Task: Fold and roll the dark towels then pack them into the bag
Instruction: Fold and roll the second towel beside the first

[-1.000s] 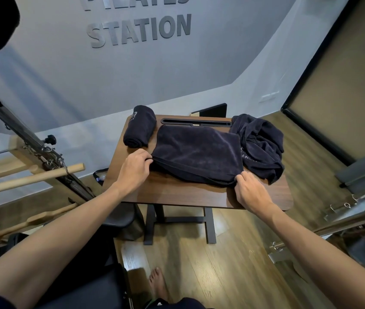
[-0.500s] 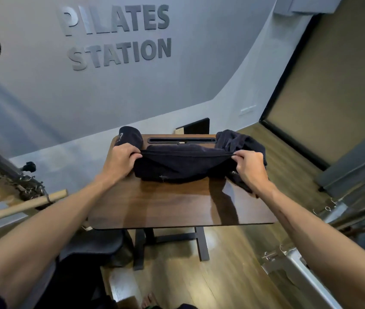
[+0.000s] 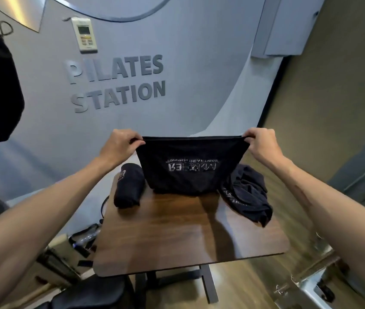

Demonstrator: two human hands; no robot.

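The left hand point(image 3: 119, 144) and the right hand point(image 3: 260, 142) each pinch a top corner of a dark navy, soft terry towel point(image 3: 189, 166), fingers curled tightly over its hem, so that its upper edge runs taut and straight between them. The cloth hangs in a wide panel that narrows downward, its lower end touching the far part of a brown wood-grain tabletop with rounded corners point(image 3: 177, 237). Pale printed lettering shows upside down across the middle of the hanging panel; it is too blurred to read in full.

Just left of the held towel, a second dark towel rolled into a thick cylinder point(image 3: 128, 186) lies on the table near its left edge. On the right, a crumpled heap of dark cloth point(image 3: 247, 194) sits at the table's right edge, partly hanging over it.

Behind, a smooth grey wall carries raised grey letters reading PILATES STATION point(image 3: 117, 82), with a white wall-mounted controller point(image 3: 84, 34) above them.
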